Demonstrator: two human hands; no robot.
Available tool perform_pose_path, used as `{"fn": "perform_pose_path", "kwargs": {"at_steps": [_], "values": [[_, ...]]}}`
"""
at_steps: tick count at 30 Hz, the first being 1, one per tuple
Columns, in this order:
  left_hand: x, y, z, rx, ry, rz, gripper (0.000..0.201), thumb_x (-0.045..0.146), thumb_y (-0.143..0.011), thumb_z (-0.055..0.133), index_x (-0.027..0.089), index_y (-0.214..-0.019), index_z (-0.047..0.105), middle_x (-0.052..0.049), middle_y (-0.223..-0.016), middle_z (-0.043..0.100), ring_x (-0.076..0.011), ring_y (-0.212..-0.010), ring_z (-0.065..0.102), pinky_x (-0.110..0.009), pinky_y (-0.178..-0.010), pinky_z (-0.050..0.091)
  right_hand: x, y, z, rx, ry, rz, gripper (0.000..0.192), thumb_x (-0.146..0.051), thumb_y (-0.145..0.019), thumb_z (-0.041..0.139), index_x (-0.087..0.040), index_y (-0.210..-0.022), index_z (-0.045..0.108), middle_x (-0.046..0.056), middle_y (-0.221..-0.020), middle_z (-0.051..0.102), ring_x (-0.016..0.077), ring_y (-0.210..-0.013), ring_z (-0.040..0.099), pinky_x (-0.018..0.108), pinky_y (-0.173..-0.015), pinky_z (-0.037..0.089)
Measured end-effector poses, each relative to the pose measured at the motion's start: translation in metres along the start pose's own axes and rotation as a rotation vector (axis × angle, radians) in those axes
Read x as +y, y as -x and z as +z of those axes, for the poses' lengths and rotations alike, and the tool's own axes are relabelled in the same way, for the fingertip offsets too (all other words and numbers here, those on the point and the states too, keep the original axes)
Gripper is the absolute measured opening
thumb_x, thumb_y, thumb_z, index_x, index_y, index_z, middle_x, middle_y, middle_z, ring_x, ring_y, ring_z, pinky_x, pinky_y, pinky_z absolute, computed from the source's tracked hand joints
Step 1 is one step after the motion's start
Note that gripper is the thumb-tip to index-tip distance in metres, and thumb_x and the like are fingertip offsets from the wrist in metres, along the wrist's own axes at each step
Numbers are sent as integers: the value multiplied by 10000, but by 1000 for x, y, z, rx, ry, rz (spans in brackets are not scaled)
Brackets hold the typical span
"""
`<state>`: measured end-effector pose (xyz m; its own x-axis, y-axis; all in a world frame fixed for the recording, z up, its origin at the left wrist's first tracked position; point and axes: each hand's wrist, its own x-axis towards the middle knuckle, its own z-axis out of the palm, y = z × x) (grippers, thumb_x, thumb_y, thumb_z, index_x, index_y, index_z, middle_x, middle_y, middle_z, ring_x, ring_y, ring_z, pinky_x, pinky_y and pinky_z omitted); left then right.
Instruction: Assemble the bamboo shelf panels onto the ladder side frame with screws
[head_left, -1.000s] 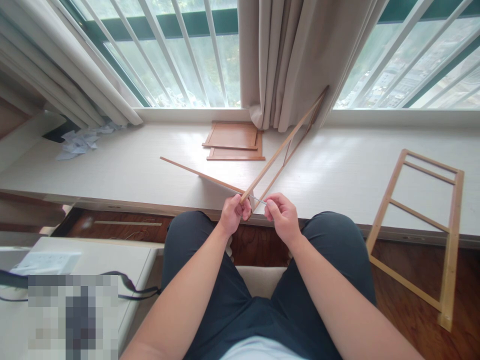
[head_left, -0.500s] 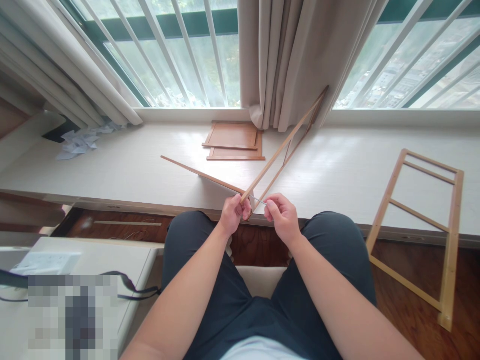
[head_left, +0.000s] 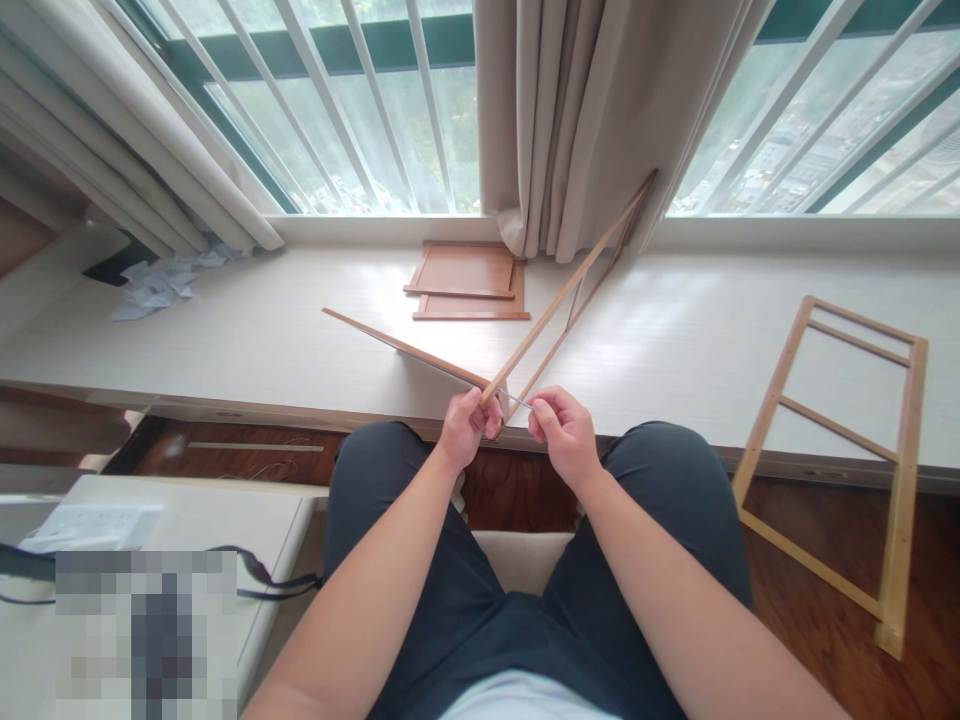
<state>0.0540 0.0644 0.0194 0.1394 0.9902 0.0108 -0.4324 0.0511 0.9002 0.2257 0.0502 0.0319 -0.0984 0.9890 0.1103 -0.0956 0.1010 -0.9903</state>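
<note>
Left hand (head_left: 466, 428) grip closed around the near corner of a thin wooden frame (head_left: 559, 300), fingers wrapped on the slat end. Right hand (head_left: 564, 430) grip pinched shut, thumb and forefinger on a thin metal pin-like tool (head_left: 519, 401) whose tip meets the frame corner just beside the left hand; cannot tell exactly what the tool is, too small. Both hands are just above the person's knees, at the near edge of the counter (head_left: 300, 350).

The frame's long slats run from the hands up and right, far end against the curtain (head_left: 585, 120). A flat wooden panel (head_left: 409, 350) sticks out left from the same corner, tilted, hanging over the counter.

Far on the counter, just left of the curtain foot: two stacked brown wooden panels (head_left: 469, 280), flat. Right side: a second wooden ladder-like frame (head_left: 840, 430) leaning with its far part on the counter and near end on the wood floor (head_left: 825, 640). Far left on the counter: crumpled white paper (head_left: 154, 285).

Near left: a white surface with a white socket strip (head_left: 94, 525) and a black strap (head_left: 262, 575); a blurred patch there, unreadable. No legible writing or labels anywhere. No containers in view.
</note>
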Motion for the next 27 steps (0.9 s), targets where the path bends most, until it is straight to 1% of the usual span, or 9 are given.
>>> {"fn": "perform_pose_path", "kwargs": {"at_steps": [13,22,27], "values": [[1,0,1,21,-35,-27,607,709,-865,560,154,-628,628,5,-437,483,-107,-410,429,-271,-473,329,0,1,1,2,1,7,277,-481,-980,593,-210,-941,633,-28,-610,589,137,-516,525,258,-509,431],[2,1,2,8,-30,-12,612,701,-880,555,150,-623,622,7,-437,475,-106,-409,432,-267,-465,315,1,1,1,-8,2,-10,269,-455,-994,583,-205,-912,635,-29,-605,589,124,-507,509,248,-503,415],[1,1,1,10,-24,-10,607,690,-885,556,150,-619,627,7,-434,473,-105,-409,430,-264,-461,318,0,0,1,-6,27,-4,294,-479,-990,572,-204,-905,634,-26,-601,592,130,-503,515,254,-502,421]]}}
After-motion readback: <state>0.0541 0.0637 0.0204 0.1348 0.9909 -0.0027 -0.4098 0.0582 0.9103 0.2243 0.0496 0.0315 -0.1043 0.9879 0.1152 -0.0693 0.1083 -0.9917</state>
